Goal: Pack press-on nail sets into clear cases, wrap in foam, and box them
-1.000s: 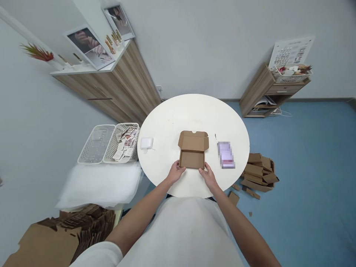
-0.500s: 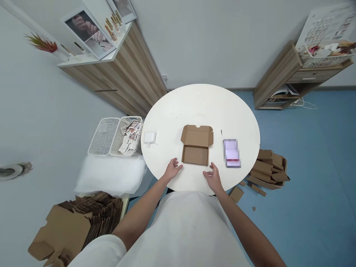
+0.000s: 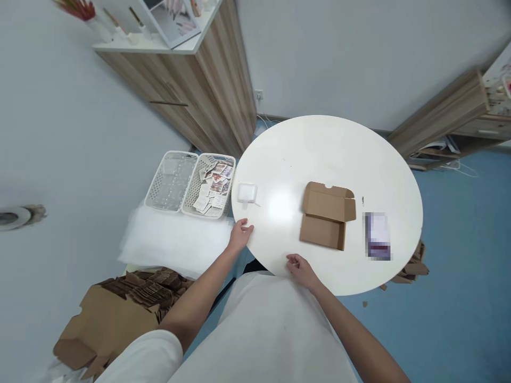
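My left hand [image 3: 240,234] is over the left edge of the round white table [image 3: 303,149], its fingers apart and nothing in them. Near the front edge, my right hand [image 3: 302,270] hovers low with loosely bent fingers, also holding nothing. Right of centre lies a brown cardboard mailer box [image 3: 324,231], its lid folded back and its inside bare. A small white pad-like item [image 3: 247,193] rests on the table just beyond my left hand. To the right of the box there is a pixelated purple-and-white object [image 3: 378,234] that I cannot make out.
Left of the table stand a white basket of printed cards [image 3: 213,186] and a basket of clear plastic pieces [image 3: 171,181]. Below them are white translucent sheets [image 3: 179,231] and stacked flat cardboard boxes [image 3: 115,319]. A wooden cabinet [image 3: 207,80] stands behind. Cardboard [image 3: 413,266] lies on the floor at right.
My view has turned left, so the table and box appear further right. Both hands have moved away from the box's front corners, the left one towards the table's left edge.
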